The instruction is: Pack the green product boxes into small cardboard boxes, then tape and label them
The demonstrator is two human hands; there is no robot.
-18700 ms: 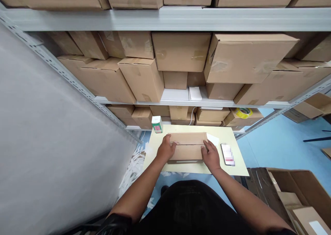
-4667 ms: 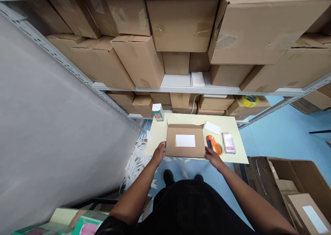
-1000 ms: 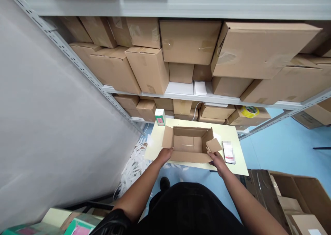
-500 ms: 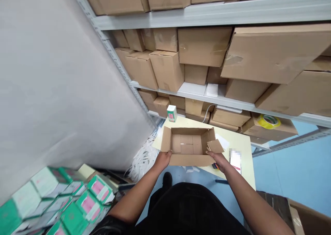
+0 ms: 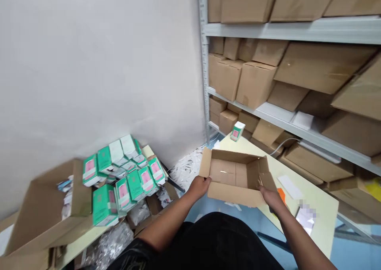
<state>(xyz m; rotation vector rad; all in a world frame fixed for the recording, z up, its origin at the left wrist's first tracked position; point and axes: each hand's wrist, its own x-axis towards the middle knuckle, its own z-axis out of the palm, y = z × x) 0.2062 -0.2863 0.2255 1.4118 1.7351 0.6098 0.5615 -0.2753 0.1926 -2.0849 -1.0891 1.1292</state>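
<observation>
Brown cardboard forms the open box (image 5: 228, 174), held just below and right of the view's centre, its near side overlapping the yellow tabletop's (image 5: 321, 200) edge. Clock positions are taken from this box, 12 at the top of the view.

Left hand (image 5: 199, 188), 8 o'clock: thumb on the near-left corner, pinching the cardboard; remaining fingers hidden underneath. Right hand (image 5: 272, 200), 4 o'clock: grips the near-right corner beside a raised flap; finger spacing cannot be determined, the fingers being blurred and partly hidden.

Interior: a thin bright line shows on the floor; the near wall's inner face is concealed.

Surroundings:
- 12 o'clock: green-and-white carton (image 5: 237, 131), upright on the tabletop.
- 3 o'clock: white card (image 5: 289, 187); yellow item (image 5: 375, 188), cut off by the frame.
- 4 o'clock: orange object (image 5: 281, 195), mostly covered by the right hand; phone (image 5: 305, 219), partly pixelated.
- 9 o'clock: green boxes (image 5: 135, 184), stacked; lower rows obscured.
</observation>
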